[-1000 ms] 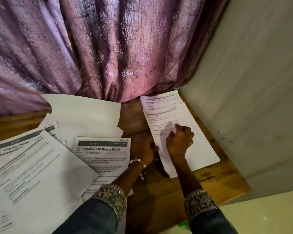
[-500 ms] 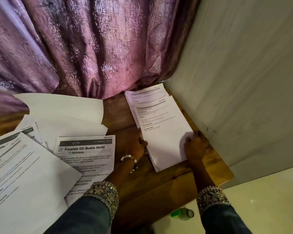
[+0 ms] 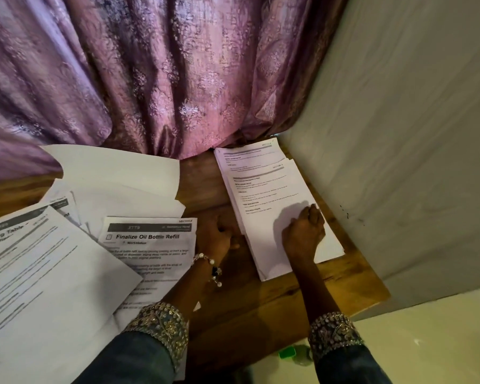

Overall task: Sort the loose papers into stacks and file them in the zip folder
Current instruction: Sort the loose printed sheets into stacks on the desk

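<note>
Squaring a sorted stack. The right hand (image 3: pixel 302 234) rests on top of the sorted stack of papers (image 3: pixel 272 206), fingers curled under so that the knuckles bear on the top sheet near its right edge; it grips nothing. The left hand (image 3: pixel 216 234) lies at the stack's left edge on the wooden surface (image 3: pixel 288 300), and whether its fingers pinch the sheets or merely butt against them cannot be told in the shadow. The stack sits at the far right of the surface, close to the grey wall (image 3: pixel 399 162), its upper sheets fanned out of line toward the purple curtain (image 3: pixel 164 79).

To do this step well, one hand should pin the pile while the other pushes the side edges flush, then the near and far edges (pressure kept light, so the lower sheets can slide rather than buckle).

Unsorted sheets lie well apart on the left: the "Finalize Oil Bottle Refill" sheet (image 3: pixel 150 245), a "Dining Table" sheet (image 3: pixel 39 273) overlapping it, and blank-side-up papers (image 3: pixel 117 173) behind.

Containers: the zip folder is not in view, so nothing appears to be filed yet. A green-capped bottle (image 3: pixel 291 353) shows below the surface's edge; its contents cannot be made out.
</note>
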